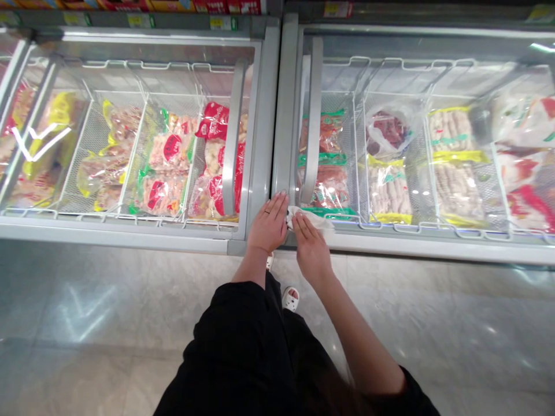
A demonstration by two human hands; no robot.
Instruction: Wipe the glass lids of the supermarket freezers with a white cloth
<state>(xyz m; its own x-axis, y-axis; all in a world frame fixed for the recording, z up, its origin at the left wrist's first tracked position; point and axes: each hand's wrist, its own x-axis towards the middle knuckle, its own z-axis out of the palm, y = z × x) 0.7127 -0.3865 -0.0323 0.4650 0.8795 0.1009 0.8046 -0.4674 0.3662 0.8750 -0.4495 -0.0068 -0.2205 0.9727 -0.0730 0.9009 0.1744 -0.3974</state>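
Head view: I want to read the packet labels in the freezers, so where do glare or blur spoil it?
In the head view, ceiling-light glare streaks the left freezer lid and washes the right freezer lid; the floor mirrors lights too. Packet print is too soft to read. The hands, left hand and right hand on a white cloth, look sharp.
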